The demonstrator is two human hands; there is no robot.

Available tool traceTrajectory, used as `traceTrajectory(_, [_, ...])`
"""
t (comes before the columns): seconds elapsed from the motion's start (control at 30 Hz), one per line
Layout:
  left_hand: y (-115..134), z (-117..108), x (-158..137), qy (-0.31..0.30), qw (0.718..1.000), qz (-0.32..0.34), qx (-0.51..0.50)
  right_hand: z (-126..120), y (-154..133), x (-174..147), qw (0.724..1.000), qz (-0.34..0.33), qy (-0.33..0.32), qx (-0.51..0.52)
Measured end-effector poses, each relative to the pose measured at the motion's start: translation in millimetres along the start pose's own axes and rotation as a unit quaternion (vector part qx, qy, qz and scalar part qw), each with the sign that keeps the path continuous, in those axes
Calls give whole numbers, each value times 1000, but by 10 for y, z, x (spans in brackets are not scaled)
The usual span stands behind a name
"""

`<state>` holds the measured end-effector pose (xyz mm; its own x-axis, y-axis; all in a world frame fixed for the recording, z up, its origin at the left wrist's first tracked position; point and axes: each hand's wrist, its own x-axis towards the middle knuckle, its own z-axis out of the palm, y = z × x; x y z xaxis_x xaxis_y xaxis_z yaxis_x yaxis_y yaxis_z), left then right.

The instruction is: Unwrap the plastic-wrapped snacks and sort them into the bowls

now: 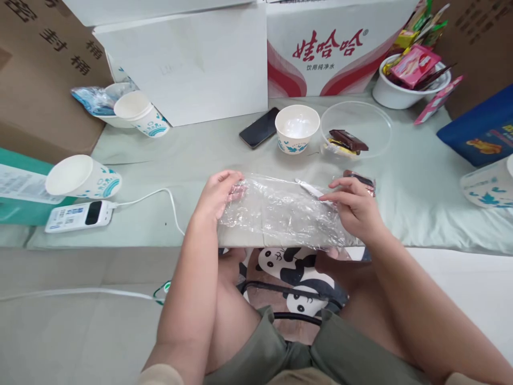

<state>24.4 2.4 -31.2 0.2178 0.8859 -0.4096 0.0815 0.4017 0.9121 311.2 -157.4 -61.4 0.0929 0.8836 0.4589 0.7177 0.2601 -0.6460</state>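
Observation:
A crinkled transparent plastic bag (pixel 276 208) is stretched between my two hands at the front edge of the cloth-covered table. My left hand (pixel 219 193) is closed on its left end, with fingers showing pinkish through the film. At the other end, my right hand (pixel 355 206) pinches the bag's right side with thumb and fingers. A narrow white strip (pixel 308 188) runs from my right fingertips along the bag's upper edge; whether it belongs to the bag I cannot tell. Just behind my right hand lies a small dark wrapped snack (pixel 366 183), partly covered by the fingers.
Beyond the bag stand a paper bowl (pixel 297 128), a black phone (pixel 259 128) and a transparent round tub (pixel 380 120) with wrapped snacks. Paper cups (pixel 140 113), a white power bank (pixel 80 216) with cable, and another bowl (pixel 84 177) are left. Cartons (pixel 184 64) line the back; a snack-filled white bucket (pixel 395 91) is right.

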Motion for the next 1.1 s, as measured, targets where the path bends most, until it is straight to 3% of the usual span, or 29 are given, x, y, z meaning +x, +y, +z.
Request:
traceTrajectory(0.17, [-17, -2, -5, -24, 1000, 6, 13, 10, -47, -64, 997, -56, -42, -12])
traceTrajectory(0.37, [-44, -24, 21, -31, 998, 40, 23, -123, -156, -101, 979, -86, -183, -36])
traceTrajectory(0.43, [-20, -21, 6, -51, 998, 37, -1, -182, -235, -80, 983, -83, -158, -40])
traceTrajectory(0.57, [25, 25, -61, -140, 989, 53, 3, -126, -409, 63, 999, 27, -27, 31])
traceTrajectory(0.63, [37, 60, -106, -193, 979, 59, 25, 13, -466, 176, 990, 94, -30, 103])
traceTrajectory(0.7, [48, 88, -152, -254, 965, 51, 42, 173, -499, 287, 973, 138, -92, 161])
traceTrajectory(0.77, [58, 94, -184, -292, 954, 47, 41, 302, -516, 370, 948, 171, -197, 181])
traceTrajectory(0.83, [60, 82, -194, -271, 960, 66, 7, 370, -526, 408, 923, 209, -262, 187])
traceTrajectory(0.9, [42, 74, -181, -202, 973, 96, -59, 385, -529, 409, 914, 260, -229, 212])
traceTrajectory(0.97, [-4, 103, -156, -152, 975, 93, -130, 375, -525, 392, 902, 315, -139, 259])
traceTrajectory(1.03, [-73, 186, -136, -171, 969, 43, -176, 362, -517, 376, 885, 352, -73, 297])
traceTrajectory(1.1, [-142, 309, -129, -235, 956, -19, -175, 358, -511, 364, 875, 365, -44, 314])
